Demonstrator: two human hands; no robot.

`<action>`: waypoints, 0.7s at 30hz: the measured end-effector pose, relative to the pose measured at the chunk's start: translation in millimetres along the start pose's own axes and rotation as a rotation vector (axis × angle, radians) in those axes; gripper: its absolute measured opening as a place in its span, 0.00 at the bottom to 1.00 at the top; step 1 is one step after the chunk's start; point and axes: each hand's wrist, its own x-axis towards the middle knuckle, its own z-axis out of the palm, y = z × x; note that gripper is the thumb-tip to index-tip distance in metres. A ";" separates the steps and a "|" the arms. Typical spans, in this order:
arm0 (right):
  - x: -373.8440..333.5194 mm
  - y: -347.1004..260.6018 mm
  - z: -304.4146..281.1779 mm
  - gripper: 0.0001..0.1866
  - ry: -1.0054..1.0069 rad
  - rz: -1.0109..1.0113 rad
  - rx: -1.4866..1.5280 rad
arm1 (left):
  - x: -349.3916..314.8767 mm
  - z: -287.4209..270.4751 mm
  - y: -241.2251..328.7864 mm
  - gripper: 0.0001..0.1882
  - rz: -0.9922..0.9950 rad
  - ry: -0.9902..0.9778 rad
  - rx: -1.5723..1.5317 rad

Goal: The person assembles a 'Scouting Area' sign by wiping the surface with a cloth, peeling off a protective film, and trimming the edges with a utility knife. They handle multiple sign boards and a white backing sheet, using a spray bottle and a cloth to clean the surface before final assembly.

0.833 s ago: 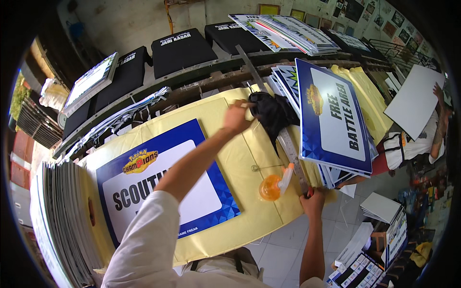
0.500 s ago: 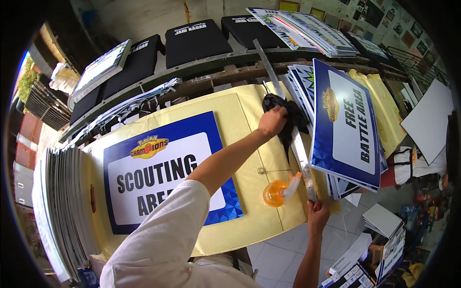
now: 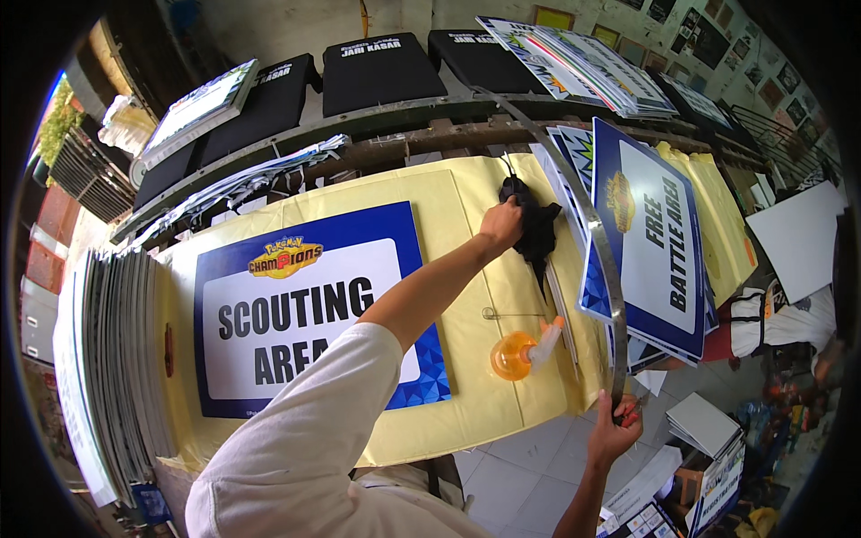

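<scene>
Bunched under the fingers of my left hand (image 3: pixel 501 222) is a black cloth (image 3: pixel 540 231), lying on the yellow-covered table (image 3: pixel 466 377). My right hand (image 3: pixel 612 437) grips the near end of a long steel ruler (image 3: pixel 603 238), off the table's near right corner. The ruler bows as it reaches away past the signs on the right. A small red object (image 3: pixel 631 417) shows at the same hand; its kind is unclear. An orange spray bottle (image 3: pixel 513 356) and a thin wire piece (image 3: pixel 516 315) sit between my hands. Left of them lies a blue-bordered sign (image 3: pixel 305 296), partly covered by my left arm.
A tall stack of boards (image 3: pixel 117 359) stands at the table's left end. Blue-bordered signs (image 3: pixel 646 233) lie piled on the right. Black-covered boards (image 3: pixel 381 76) and more signs (image 3: pixel 574 67) line the rack behind. Boxes and boards (image 3: pixel 704 426) sit on the floor at right.
The steel ruler has come up off the table and swung right, now bent, with my right hand moving right and nearer. The black cloth in my left hand no longer touches it.
</scene>
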 end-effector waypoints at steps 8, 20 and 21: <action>-54.0 -42.5 -46.1 0.23 0.061 0.018 0.184 | -26.6 -95.2 15.8 0.21 0.069 0.046 -0.269; -111.4 -121.4 21.5 0.24 -0.425 -0.249 0.403 | -274.7 -175.1 -25.3 0.27 0.071 0.079 0.241; -113.8 -125.0 43.6 0.23 -0.367 -0.250 0.440 | -272.0 -170.2 -20.4 0.27 0.080 0.091 0.239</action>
